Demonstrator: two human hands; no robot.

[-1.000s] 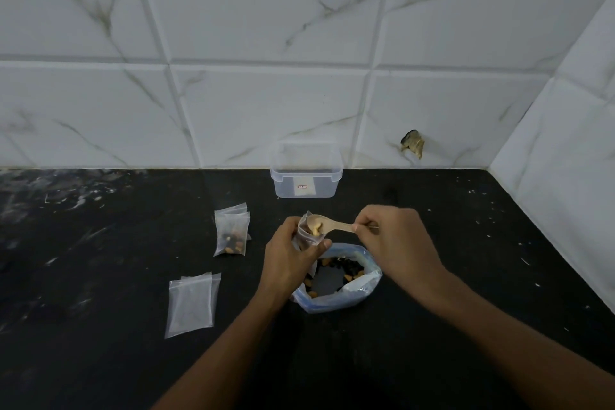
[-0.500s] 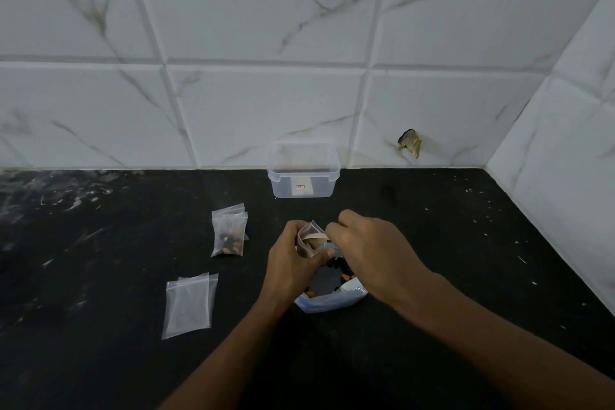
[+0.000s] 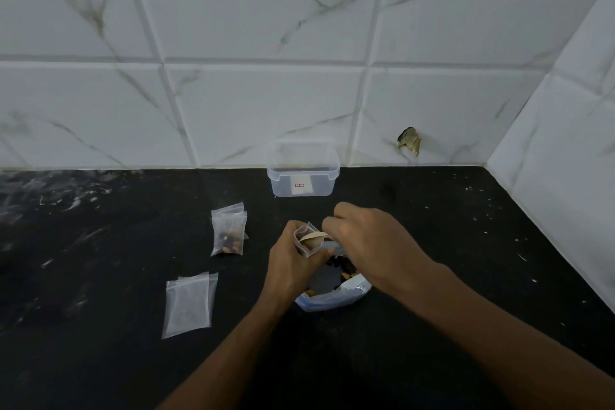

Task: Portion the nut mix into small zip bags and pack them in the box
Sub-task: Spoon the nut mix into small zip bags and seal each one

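My left hand [image 3: 293, 265] grips a small clear zip bag [image 3: 307, 243] upright with its mouth open, just above the big bag of nut mix [image 3: 334, 291]. My right hand [image 3: 372, 243] holds a wooden spoon [image 3: 314, 237] whose bowl is tipped into the small bag's mouth; the handle is hidden by the fingers. Filled small bags [image 3: 229, 235] lie to the left. Nearer me on the left lies a stack of empty zip bags [image 3: 188, 303]. The clear plastic box [image 3: 303, 173] stands open against the wall.
A black stone counter [image 3: 100, 243] meets white marble-look tiled walls behind and on the right [image 3: 565, 193]. A chipped hole [image 3: 410, 140] marks the back wall right of the box.
My right hand has swung the spoon left and turned it over into the small bag; the hand now covers much of the nut mix bag.
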